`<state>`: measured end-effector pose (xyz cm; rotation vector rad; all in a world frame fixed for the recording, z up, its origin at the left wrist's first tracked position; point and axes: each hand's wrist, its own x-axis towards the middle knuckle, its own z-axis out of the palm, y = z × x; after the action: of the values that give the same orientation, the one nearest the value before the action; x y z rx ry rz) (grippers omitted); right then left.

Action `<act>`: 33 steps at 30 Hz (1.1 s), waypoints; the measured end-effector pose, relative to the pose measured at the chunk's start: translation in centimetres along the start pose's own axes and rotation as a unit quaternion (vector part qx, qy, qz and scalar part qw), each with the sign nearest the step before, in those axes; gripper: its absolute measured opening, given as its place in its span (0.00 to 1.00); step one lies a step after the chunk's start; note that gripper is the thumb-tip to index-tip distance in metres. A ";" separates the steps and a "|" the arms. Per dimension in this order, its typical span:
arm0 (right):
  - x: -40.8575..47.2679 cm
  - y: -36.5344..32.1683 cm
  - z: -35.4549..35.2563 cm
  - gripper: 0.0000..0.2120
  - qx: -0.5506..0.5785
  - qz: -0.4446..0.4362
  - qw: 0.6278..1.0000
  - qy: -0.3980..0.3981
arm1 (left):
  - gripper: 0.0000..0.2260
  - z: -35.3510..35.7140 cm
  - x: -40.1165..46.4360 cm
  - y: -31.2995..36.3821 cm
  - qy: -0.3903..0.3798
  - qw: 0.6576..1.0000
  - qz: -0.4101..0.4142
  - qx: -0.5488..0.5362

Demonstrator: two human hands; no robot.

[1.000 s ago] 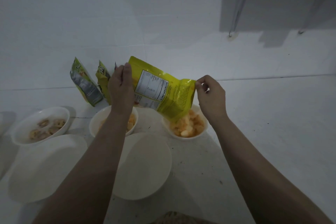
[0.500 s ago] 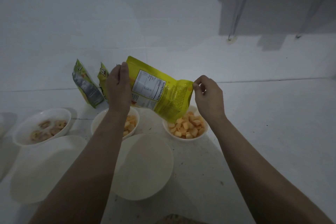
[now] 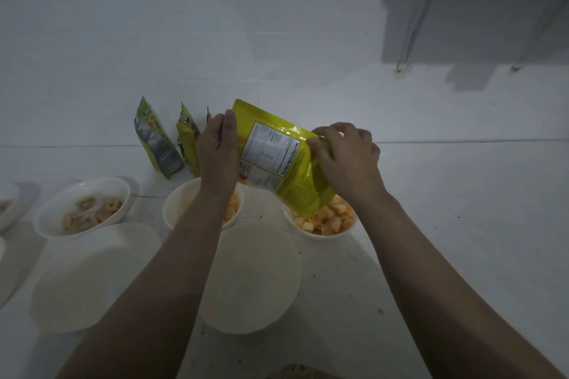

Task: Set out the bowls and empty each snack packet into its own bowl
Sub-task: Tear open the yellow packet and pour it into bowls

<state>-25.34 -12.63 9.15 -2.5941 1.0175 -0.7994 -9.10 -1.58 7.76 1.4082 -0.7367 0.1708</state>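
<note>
Since half a second ago, right hand (image 3: 346,160) is shifting from pinching the packet's corner to lying over its lower end; left hand (image 3: 219,149) is staying on the upper end.

Head view, the only view:
- Yellow packet (image 3: 277,160) is being held tilted, mouth down over the right-hand bowl (image 3: 323,232), which is standing toward the back edge of the white counter (image 3: 462,224). Orange snack cubes (image 3: 326,218) are already lying in that bowl, just under the packet's mouth.
- Left hand is gripping the raised bottom end, fingers wrapped round its far side. Right hand is grasping the lower end, thumb on the label side, fingers curled over the top.
- Middle bowl (image 3: 175,209), partly hidden by the left forearm, is holding similar cubes. A bowl of ring-shaped snacks (image 3: 83,206) is sitting toward the left edge. Two empty bowls (image 3: 255,280) (image 3: 92,274) are waiting nearer the front edge. Two more packets (image 3: 157,144) (image 3: 187,141) are standing against the back wall.

Judgement, step in hand: emptying this packet.
- Keep the mouth centred above the bowl; the rim is close to the packet's edge.
- Raising the left end higher and squeezing from the bottom downward should clear cubes lodged in the corners. Whether any are left inside cannot be told.
- Avoid spilling into the empty bowl in front.
</note>
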 end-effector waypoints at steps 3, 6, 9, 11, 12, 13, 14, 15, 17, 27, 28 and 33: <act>0.9 -1.1 -0.3 0.14 0.029 -0.027 0.999 -0.005 | 0.19 0.5 -0.2 0.5 -0.010 1.000 0.024 0.014; 1.0 -1.4 -0.1 0.08 0.124 -0.024 0.991 0.033 | 0.17 1.0 -0.7 0.9 -0.030 0.999 0.029 0.016; 0.3 -0.7 0.2 0.07 0.183 0.014 0.982 0.052 | 0.16 1.1 -1.5 0.4 -0.051 0.998 0.022 0.003; -0.2 0.0 0.2 0.06 0.210 0.039 0.976 0.051 | 0.16 0.9 -1.7 -0.7 -0.055 0.998 0.011 -0.012; -0.3 0.4 0.2 0.06 0.222 0.050 0.972 0.053 | 0.16 0.8 -1.9 -1.4 -0.057 0.998 0.009 -0.016; -0.5 0.8 0.0 0.07 0.231 0.057 0.970 0.057 | 0.17 0.8 -2.0 -2.1 -0.058 0.998 0.002 -0.009; -0.6 1.2 -0.1 0.07 0.240 0.064 0.967 0.059 | 0.19 0.9 -2.4 -2.5 -0.061 0.998 -0.011 0.002; -0.8 1.6 -0.2 0.07 0.251 0.072 0.963 0.060 | 0.24 1.1 -2.7 -3.1 -0.069 0.997 -0.035 0.011; -1.1 2.3 -0.4 0.06 0.281 0.089 0.953 0.069 | 0.30 1.6 -3.4 -3.1 -0.091 0.991 -0.098 -0.001; -2.5 4.2 -0.9 0.09 0.457 0.105 0.877 0.102 | 0.40 3.9 -4.0 -1.0 -0.310 0.902 -0.202 -0.220; -2.6 4.3 -0.8 0.08 0.456 0.110 0.877 0.101 | 0.38 4.2 -3.8 -0.7 -0.314 0.903 -0.193 -0.221; -2.9 4.2 -0.7 0.13 0.458 0.150 0.864 0.147 | 0.36 4.8 -3.5 -0.7 -0.313 0.912 -0.171 -0.203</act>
<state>-29.83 -13.67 6.91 -1.4967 0.7894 -1.2291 -13.19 -5.06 5.17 1.1593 -0.9617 -0.7077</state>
